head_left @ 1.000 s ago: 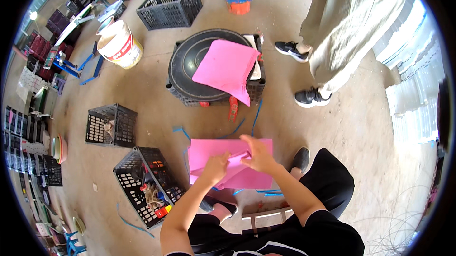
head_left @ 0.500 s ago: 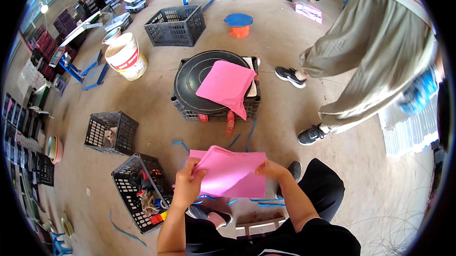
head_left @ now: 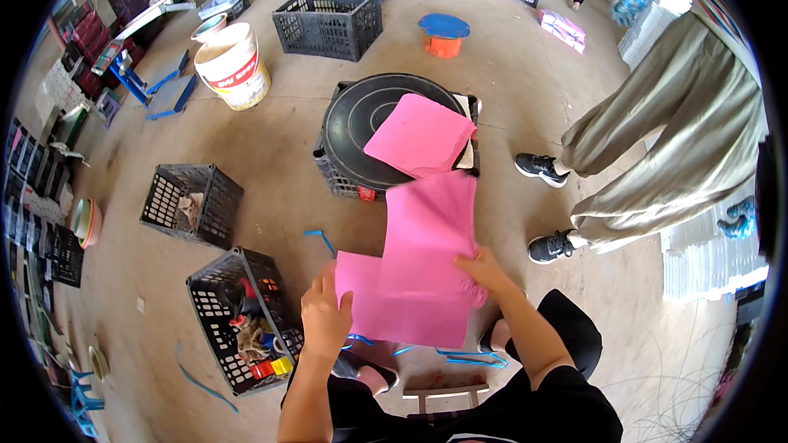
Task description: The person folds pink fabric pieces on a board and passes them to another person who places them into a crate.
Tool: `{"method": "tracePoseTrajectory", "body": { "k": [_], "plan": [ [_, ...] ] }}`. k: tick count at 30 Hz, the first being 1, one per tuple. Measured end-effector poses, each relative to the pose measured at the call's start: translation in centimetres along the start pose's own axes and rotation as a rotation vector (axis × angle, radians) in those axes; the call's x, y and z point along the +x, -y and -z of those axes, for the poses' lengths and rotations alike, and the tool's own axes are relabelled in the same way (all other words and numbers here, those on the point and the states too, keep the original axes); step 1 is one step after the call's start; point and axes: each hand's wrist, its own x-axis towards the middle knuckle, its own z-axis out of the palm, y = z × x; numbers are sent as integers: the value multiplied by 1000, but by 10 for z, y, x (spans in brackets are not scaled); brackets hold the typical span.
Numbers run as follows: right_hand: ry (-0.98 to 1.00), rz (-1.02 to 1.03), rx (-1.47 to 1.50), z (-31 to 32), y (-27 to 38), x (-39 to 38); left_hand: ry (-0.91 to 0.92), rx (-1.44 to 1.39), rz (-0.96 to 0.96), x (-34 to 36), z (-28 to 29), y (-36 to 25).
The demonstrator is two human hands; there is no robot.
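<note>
Two overlapping thin pink sheets are in front of me. My left hand (head_left: 324, 312) grips the left edge of the lower pink sheet (head_left: 419, 324), thumb over its face and fingers partly hidden. My right hand (head_left: 486, 272) pinches the right side of the upper pink sheet (head_left: 431, 225), which crumples at the fingers. This sheet stretches away from me, and its far end reaches the round black lid (head_left: 349, 135). On that lid lies a pink pile (head_left: 421, 135), its layers too close to tell apart. A black crate (head_left: 335, 170) supports the lid.
Left of me stand two black crates (head_left: 212, 205) (head_left: 238, 320), the nearer holding mixed items. A white bucket (head_left: 238, 73), another black crate (head_left: 328, 24) and an orange stool with blue top (head_left: 443, 36) stand farther off. A person in loose trousers (head_left: 665, 131) stands at right.
My right hand has swung the upper pink sheet out and away toward the lid, while the left stays at the lower sheet. The view has shifted, and the person at right has changed stance.
</note>
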Motion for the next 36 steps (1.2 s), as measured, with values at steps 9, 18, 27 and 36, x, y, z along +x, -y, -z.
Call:
{"method": "tracePoseTrajectory", "body": {
  "k": [9, 18, 27, 36],
  "plan": [
    [-38, 234, 417, -6, 127, 121, 100, 34, -10, -7, 0, 6],
    [-246, 202, 414, 14, 41, 262, 234, 30, 0, -7, -12, 12],
    [-342, 195, -146, 36, 1, 249, 390, 199, 40, -31, -18, 41],
    [55, 195, -993, 100, 7, 7, 139, 110, 523, -11, 18, 97]
  ]
}}
